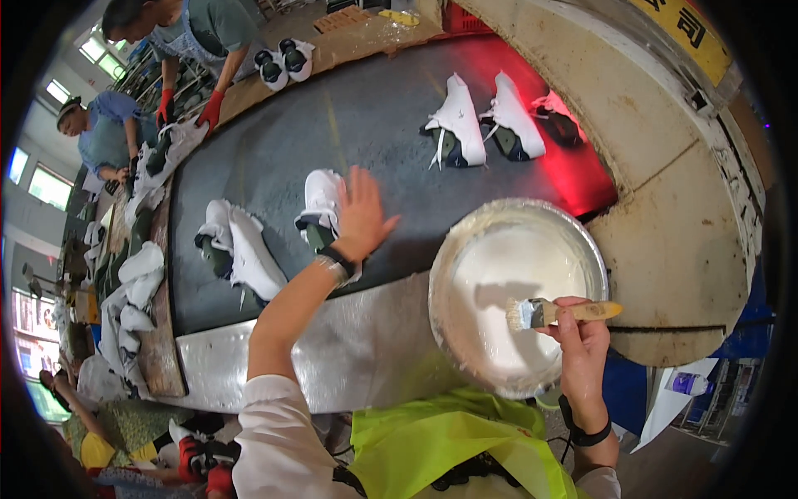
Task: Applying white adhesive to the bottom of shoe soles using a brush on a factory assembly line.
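The conveyor belt (399,91) lies ahead, the metal ledge (332,358) along its near edge. Two near shoes (254,258) sit on the belt, left; the left hand (362,218) overlaps the right-hand one. Three far shoes (460,125) lie at far right. The basin (443,320) stands right of the ledge, liquid (482,266) inside; the right hand (579,337) and brush (540,313) are above.
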The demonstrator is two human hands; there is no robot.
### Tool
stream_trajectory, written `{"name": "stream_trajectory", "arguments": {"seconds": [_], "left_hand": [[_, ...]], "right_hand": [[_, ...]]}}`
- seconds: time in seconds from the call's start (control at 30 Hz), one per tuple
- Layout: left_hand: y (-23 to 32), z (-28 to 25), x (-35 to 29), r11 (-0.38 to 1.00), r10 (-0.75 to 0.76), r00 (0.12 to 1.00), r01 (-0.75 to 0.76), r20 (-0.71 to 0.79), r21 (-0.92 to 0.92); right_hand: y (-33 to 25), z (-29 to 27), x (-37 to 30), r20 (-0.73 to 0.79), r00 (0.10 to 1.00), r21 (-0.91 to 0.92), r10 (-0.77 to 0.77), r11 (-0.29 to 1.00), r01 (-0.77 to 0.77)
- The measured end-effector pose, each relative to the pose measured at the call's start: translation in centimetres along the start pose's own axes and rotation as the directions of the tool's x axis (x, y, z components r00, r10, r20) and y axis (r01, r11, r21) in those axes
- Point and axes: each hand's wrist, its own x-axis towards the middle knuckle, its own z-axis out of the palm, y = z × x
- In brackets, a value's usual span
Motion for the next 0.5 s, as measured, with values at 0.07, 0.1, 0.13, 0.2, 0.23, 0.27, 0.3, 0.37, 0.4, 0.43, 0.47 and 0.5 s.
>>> {"name": "stream_trajectory", "arguments": {"seconds": [0.07, 0.1, 0.13, 0.2, 0.23, 0.27, 0.3, 0.37, 0.4, 0.43, 0.47, 0.5], "left_hand": [[-2.1, -1.3, -4.8, 0.999, 0.001, 1.000, -0.001, 0.005, 0.035], [-2.7, -2.0, -6.4, 0.992, -0.117, 0.989, 0.120, -0.087, 0.041], [-3.5, -2.5, -7.4, 0.968, -0.238, 0.954, 0.249, -0.183, 0.036], [-5.8, 1.0, -10.0, 0.824, -0.547, 0.810, 0.477, -0.213, -0.305], [-6.0, 1.6, -10.3, 0.535, -0.785, 0.608, 0.567, -0.121, -0.626], [-6.2, 2.1, -10.5, 0.381, -0.854, 0.515, 0.714, 0.072, -0.587], [-6.8, 2.7, -10.3, 0.383, -0.852, 0.518, 0.714, 0.074, -0.587], [-8.2, 4.7, -10.1, -0.221, -0.884, 0.146, 0.706, 0.444, -0.673], [-9.6, 6.4, -10.7, -0.408, -0.823, 0.135, 0.536, 0.552, -0.739], [-9.2, 6.4, -10.0, -0.409, -0.816, 0.145, 0.538, 0.559, -0.737], [-8.7, 6.6, -9.3, -0.418, -0.793, 0.123, 0.604, 0.597, -0.679], [-8.1, 6.7, -8.5, -0.422, -0.769, 0.097, 0.665, 0.631, -0.616]], "right_hand": [[0.3, -0.4, -1.2, 0.024, 0.999, -0.001, 0.026, 1.000, -0.026], [0.5, -0.5, -1.7, 0.031, 0.998, -0.008, 0.045, 0.999, -0.045], [0.7, -0.6, -1.9, 0.033, 0.999, -0.002, 0.043, 0.999, -0.043], [0.8, -0.4, -2.8, 0.062, 0.995, 0.011, 0.077, 0.997, -0.078], [0.9, -0.3, -3.1, 0.061, 0.995, 0.014, 0.079, 0.997, -0.080], [1.0, -0.1, -3.2, 0.053, 0.997, 0.012, 0.060, 0.998, -0.061], [1.0, 0.1, -3.3, 0.044, 0.998, 0.008, 0.040, 0.999, -0.041], [1.0, 0.3, -3.6, 0.043, 0.998, 0.023, 0.040, 0.999, -0.041], [0.8, 0.5, -3.7, 0.055, 0.998, 0.018, 0.042, 0.999, -0.044], [0.8, 0.7, -3.4, 0.045, 0.998, 0.010, 0.041, 0.999, -0.042], [1.0, 0.8, -3.2, 0.031, 0.999, 0.005, 0.040, 0.999, -0.041], [1.3, 0.8, -3.0, 0.014, 0.998, 0.011, 0.053, 0.999, -0.053]]}}
